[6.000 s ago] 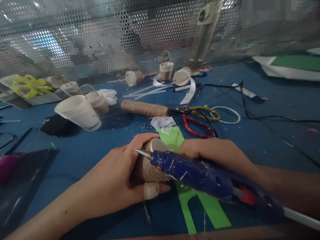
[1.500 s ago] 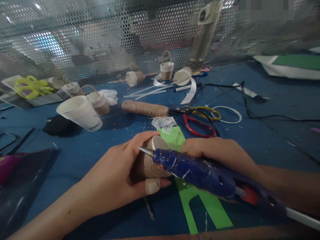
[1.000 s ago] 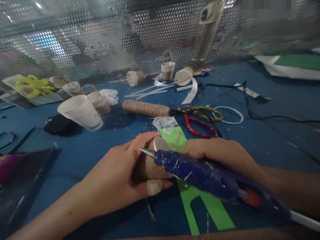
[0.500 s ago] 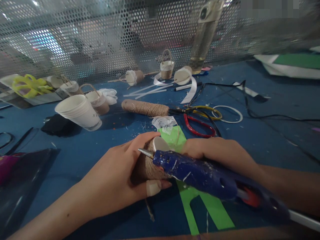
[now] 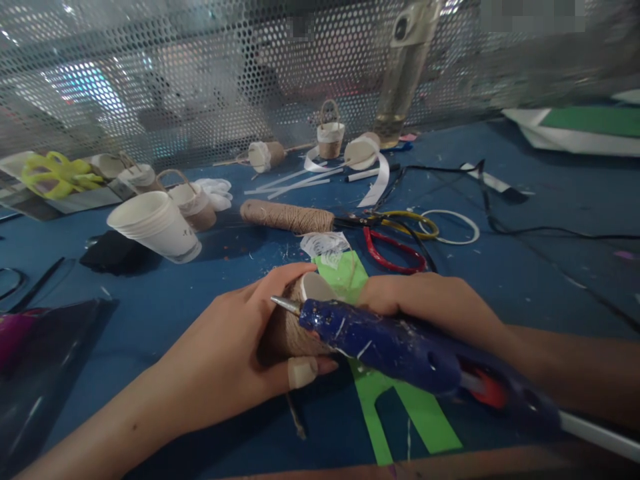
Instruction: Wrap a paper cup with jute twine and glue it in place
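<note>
L hand [image 5: 233,337] is curled round a twine-wrapped cup [image 5: 293,333], thumb on the near side w/ a beige strip [image 5: 303,372] on it. Cup's mid-front of the worktop [image 5: 525,287], tilted, white end facing abt 1 o'clock. R hand [image 5: 440,303] is holding a blue glue gun [image 5: 380,343], tho most of its fingers are hidden from where I'm standing; the metal nozzle [image 5: 286,305] points to 10 o'clock across the cup, right by the L index finger, can't tell if touching. From the cup: green sheet [image 5: 425,420] runs 1 to 4 o'clock, partly behind the gun, w/ white lace [image 5: 325,248] at its far end; twine spool [image 5: 287,217] at 12, small handled basket [image 5: 330,141] farther off at 12, stacked paper cups [image 5: 155,227] at 10, tall bottle [image 5: 405,80] way back at 1, nr the mesh screen [image 5: 210,80]
</note>
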Action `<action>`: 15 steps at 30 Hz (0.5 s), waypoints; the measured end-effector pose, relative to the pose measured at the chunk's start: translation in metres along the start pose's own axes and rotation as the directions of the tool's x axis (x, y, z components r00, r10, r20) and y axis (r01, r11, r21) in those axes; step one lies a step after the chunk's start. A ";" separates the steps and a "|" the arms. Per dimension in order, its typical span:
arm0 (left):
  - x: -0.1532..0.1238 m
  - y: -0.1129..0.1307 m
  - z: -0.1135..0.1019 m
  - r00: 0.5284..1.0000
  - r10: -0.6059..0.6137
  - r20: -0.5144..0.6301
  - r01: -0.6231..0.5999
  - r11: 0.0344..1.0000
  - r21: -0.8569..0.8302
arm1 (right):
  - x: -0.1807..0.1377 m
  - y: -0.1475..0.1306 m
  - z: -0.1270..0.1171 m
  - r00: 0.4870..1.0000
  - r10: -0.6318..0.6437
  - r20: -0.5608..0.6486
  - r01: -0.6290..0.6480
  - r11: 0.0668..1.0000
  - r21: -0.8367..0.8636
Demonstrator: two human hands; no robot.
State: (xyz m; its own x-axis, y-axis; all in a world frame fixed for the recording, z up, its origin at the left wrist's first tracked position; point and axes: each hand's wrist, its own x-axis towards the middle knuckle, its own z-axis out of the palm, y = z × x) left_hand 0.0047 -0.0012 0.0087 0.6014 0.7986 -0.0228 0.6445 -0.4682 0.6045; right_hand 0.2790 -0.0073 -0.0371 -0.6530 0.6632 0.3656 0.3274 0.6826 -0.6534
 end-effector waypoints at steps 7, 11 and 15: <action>-0.001 -0.004 0.002 1.000 0.014 -0.018 -0.015 1.000 -0.009 | 0.000 0.000 0.002 0.999 -0.030 -0.026 0.029 0.999 -0.028; -0.001 -0.004 0.002 0.999 0.024 -0.029 -0.025 1.000 -0.005 | 0.000 0.000 0.002 0.997 -0.061 -0.044 0.060 0.998 -0.017; -0.001 -0.003 0.002 1.000 0.016 -0.023 -0.015 1.000 0.003 | -0.001 0.002 0.002 0.997 -0.068 -0.033 0.068 0.998 -0.017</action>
State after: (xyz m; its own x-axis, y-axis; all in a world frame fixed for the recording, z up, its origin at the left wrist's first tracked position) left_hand 0.0027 -0.0012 0.0054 0.6005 0.7996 0.0048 0.6366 -0.4817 0.6023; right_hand 0.2784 -0.0069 -0.0403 -0.6508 0.6250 0.4312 0.2939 0.7310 -0.6159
